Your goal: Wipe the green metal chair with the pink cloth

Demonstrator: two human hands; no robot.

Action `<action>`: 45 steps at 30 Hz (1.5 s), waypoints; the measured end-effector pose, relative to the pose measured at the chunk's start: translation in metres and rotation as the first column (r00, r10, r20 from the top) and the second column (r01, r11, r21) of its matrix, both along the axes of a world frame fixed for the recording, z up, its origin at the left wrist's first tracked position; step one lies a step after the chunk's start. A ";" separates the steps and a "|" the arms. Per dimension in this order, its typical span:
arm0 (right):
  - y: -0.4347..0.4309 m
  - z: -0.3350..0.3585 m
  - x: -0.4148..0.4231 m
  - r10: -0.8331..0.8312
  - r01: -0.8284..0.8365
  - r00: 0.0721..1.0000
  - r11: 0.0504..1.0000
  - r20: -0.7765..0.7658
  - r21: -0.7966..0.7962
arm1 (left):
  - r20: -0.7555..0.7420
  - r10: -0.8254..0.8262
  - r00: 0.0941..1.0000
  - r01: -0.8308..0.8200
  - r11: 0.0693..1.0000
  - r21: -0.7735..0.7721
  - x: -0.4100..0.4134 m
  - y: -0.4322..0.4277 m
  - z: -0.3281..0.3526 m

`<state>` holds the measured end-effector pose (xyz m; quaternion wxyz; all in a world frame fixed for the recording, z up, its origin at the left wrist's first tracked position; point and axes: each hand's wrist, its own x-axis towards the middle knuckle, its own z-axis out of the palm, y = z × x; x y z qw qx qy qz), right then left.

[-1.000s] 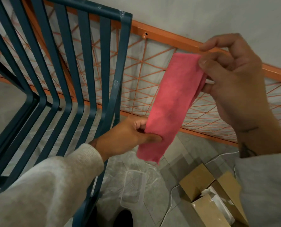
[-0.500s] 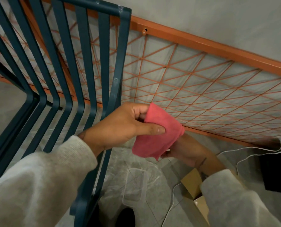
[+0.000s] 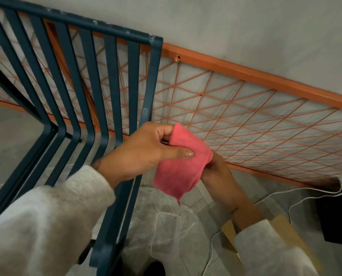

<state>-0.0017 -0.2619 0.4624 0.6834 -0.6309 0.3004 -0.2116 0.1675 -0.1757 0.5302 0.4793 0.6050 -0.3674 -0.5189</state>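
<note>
Surroundings: orange wire grid panel [image 3: 245, 120] leaning along grey wall [image 3: 245, 26], behind chair [image 3: 114, 86] and both hands; clear plastic sheet [image 3: 166, 226] spread on grey floor [image 3: 265, 176] below; cardboard box [image 3: 281, 226] lower right; white cable [image 3: 285, 198] trailing over floor toward right edge; black box [image 3: 339, 220] at right edge.
In the way: left sleeve [image 3: 46, 226] and forearm crossing chair's right-hand rail, covering a stretch of it; chair slats masking left part of grid panel; right sleeve [image 3: 265, 251] lying over part of cardboard box.
Chair: dark green metal, slatted back and seat, filling left half of view; pale specks along top bar.
Cloth [image 3: 182, 162]: pink, folded over, held in the air just right of chair's right-hand post, apart from the metal, above plastic sheet; lower corner hanging to a point.
Left hand [image 3: 144, 154]: pinching upper left part of cloth, thumb flat on near face, fingers curled behind top edge; hand itself in front of chair's right rail.
Right hand [image 3: 216, 172]: below and behind cloth, touching its right underside; fingers tucked under fabric, so gripping or just supporting, cannot tell.
Hidden / cut off: right fingertips lost under cloth; chair legs and seat front out of frame at left and bottom; dark shape [image 3: 156, 268] at bottom edge too cropped to name; small yellow bit near cable ends at right edge too tiny to identify.
</note>
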 end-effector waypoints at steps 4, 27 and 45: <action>0.009 0.020 0.008 -0.068 0.068 0.997 0.997 -0.032 0.026 | -0.026 0.109 0.994 -0.109 0.994 -0.015 0.001 0.000 0.025; 0.087 0.155 0.047 -0.053 0.063 0.997 0.979 -0.058 0.194 | -0.017 0.335 0.942 -0.326 0.926 0.188 0.036 0.064 0.147; 0.126 0.105 0.158 -0.289 0.333 0.899 0.939 -0.329 0.085 | -0.241 0.140 0.960 -0.043 0.929 0.367 0.150 0.085 0.034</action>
